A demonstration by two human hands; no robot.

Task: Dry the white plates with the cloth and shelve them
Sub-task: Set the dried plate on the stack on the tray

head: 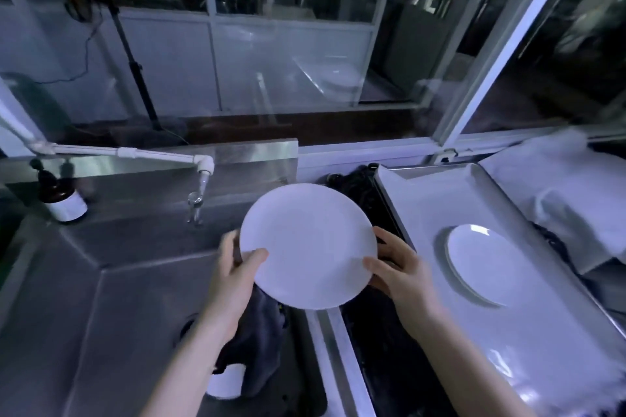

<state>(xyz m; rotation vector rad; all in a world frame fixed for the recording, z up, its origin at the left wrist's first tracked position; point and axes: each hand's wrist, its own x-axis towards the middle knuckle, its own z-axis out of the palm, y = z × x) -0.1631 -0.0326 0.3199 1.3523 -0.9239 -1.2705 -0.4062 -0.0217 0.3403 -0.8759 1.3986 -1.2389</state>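
I hold a round white plate (308,245) up over the sink's right edge, its face toward me. My left hand (233,267) grips its left rim, thumb on the face and fingers behind. My right hand (394,264) grips the right rim the same way. A dark grey cloth (259,342) hangs down under the plate beside my left wrist; whether my left hand also holds it is hidden. A second white plate (481,262) lies flat on the steel tray (528,332) to the right.
The steel sink (111,281) fills the left, with a white pipe tap (200,173) and a brown bottle (62,198) at its back. Something white (225,381) lies in the sink under the cloth. White cloths (572,200) are heaped at the far right. Glass partitions stand behind.
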